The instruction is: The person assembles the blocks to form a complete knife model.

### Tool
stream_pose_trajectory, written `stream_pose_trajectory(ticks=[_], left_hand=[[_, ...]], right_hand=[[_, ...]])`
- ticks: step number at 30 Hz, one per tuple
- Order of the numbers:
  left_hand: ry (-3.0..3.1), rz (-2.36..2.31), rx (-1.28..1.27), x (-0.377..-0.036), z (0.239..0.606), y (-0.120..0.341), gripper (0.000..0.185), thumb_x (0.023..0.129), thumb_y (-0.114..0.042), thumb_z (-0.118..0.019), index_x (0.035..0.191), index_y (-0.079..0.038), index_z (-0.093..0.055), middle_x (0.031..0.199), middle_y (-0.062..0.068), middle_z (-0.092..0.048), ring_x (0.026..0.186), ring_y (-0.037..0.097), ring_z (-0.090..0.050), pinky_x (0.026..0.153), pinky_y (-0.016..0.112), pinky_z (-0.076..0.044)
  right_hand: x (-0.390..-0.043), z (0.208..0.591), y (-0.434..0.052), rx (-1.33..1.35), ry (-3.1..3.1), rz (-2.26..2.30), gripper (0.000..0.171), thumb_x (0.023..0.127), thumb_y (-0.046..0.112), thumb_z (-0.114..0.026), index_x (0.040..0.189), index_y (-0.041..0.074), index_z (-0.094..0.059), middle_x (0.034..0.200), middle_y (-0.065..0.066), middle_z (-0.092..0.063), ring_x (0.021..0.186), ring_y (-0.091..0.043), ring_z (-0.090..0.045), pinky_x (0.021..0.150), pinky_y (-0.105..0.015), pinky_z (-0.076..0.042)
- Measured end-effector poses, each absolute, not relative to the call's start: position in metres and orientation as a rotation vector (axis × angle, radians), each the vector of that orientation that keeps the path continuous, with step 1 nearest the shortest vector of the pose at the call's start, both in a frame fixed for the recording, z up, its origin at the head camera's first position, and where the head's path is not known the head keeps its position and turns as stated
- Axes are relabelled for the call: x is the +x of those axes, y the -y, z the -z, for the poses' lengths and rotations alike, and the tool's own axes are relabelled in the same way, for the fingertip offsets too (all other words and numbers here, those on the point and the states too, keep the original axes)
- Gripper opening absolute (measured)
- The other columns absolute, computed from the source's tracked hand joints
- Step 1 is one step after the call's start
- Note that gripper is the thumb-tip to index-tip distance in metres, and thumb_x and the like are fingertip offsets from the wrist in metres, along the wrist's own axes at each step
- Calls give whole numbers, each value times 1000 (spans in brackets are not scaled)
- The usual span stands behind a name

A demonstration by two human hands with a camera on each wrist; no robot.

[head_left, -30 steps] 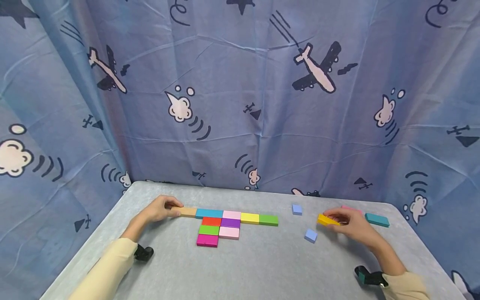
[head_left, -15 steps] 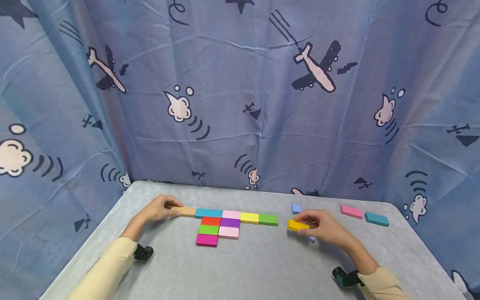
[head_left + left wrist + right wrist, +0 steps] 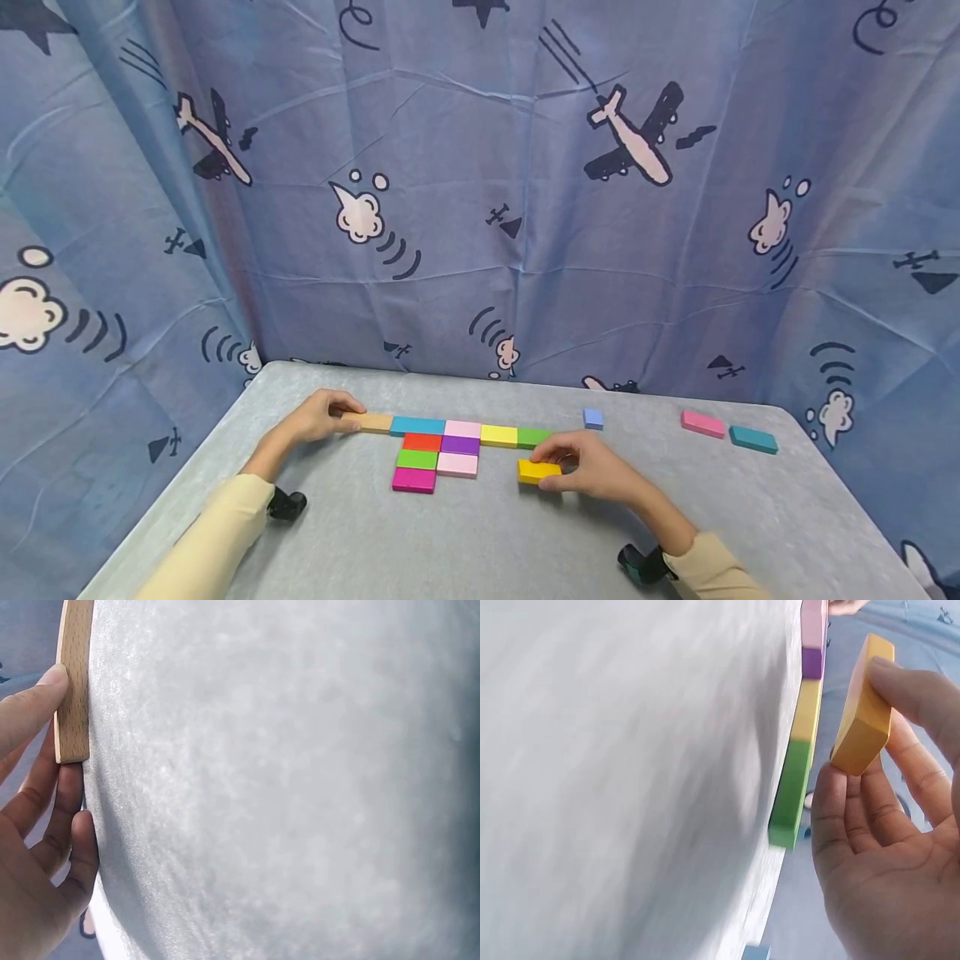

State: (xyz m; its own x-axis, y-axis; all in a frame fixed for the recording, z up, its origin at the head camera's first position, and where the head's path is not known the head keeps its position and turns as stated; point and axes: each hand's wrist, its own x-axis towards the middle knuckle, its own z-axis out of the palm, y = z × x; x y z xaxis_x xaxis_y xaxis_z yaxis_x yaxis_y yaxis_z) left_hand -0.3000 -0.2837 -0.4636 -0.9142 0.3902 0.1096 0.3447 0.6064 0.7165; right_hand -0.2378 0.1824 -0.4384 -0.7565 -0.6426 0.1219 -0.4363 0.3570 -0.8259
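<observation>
Flat coloured blocks lie joined in rows on the grey table (image 3: 480, 542). At the top row's left end sits a wooden block (image 3: 375, 422) (image 3: 73, 682); my left hand (image 3: 318, 417) (image 3: 34, 847) holds it by thumb and fingertips. To its right follow teal (image 3: 417, 426), pale pink, yellow (image 3: 499, 435) (image 3: 806, 709) and green (image 3: 534, 436) (image 3: 791, 795) blocks. My right hand (image 3: 581, 467) (image 3: 877, 847) pinches an orange-yellow block (image 3: 538, 472) (image 3: 862, 705) just in front of the green one, apart from the rows.
Below the top row lie red, purple, green, pink and magenta (image 3: 414, 480) blocks. A small light-blue block (image 3: 593, 418), a pink block (image 3: 702, 423) and a teal block (image 3: 753, 439) lie loose at the right. A printed blue cloth (image 3: 480, 192) hangs behind and beside the table.
My right hand has carried the orange-yellow block leftward from the table's right side to just in front of the green block. The left hand has stayed on the wooden block.
</observation>
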Motion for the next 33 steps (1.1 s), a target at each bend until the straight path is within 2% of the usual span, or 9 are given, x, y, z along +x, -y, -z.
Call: stream_pose_trajectory(ticks=[4,8,15,22,26,33], left_hand=[[-2764,-1208,638,-301,464,284,20,78,-7,-76,96,-2,-70,90,5,-66,79,19,-56,69,30,-46],[-2759,-1212,637,-302,465,284,21,77,-8,-76,96,-2,-70,90,5,-66,79,19,-56,69,30,-46],[-2762,-1230,635,-302,466,285,20,77,-7,-76,96,-2,-70,89,5,-66,79,19,-57,69,30,-46],[-2750,-1253,615,-301,467,286,21,77,-8,-76,96,-2,-70,90,6,-66,80,19,-57,70,31,-46],[-2759,-1240,593,-300,466,285,20,77,-7,-76,96,-4,-71,89,4,-66,79,18,-57,70,30,-46],[-2741,-1259,635,-300,465,286,21,78,-6,-76,97,-1,-70,90,8,-67,80,21,-57,70,30,-46]], right_hand=[[-229,426,-164,-980,-2367,1363,28,77,5,-76,103,0,-66,99,-12,-65,86,-38,-56,76,-45,-49],[-228,426,-153,-1013,-2364,1371,28,76,4,-77,102,0,-66,98,-13,-65,84,-39,-57,74,-45,-49],[-243,449,-139,-1056,-2433,1299,26,75,20,-80,98,14,-68,90,1,-64,80,-23,-57,72,-34,-49],[-231,435,-114,-1058,-2425,1285,25,74,6,-79,96,4,-68,89,-8,-64,81,-32,-56,73,-43,-48],[-238,447,-106,-1079,-2435,1250,25,74,14,-81,96,11,-69,87,-1,-63,79,-24,-56,71,-37,-48],[-238,446,-87,-1096,-2444,1205,25,73,12,-81,94,12,-68,86,1,-63,79,-20,-56,72,-31,-47]])
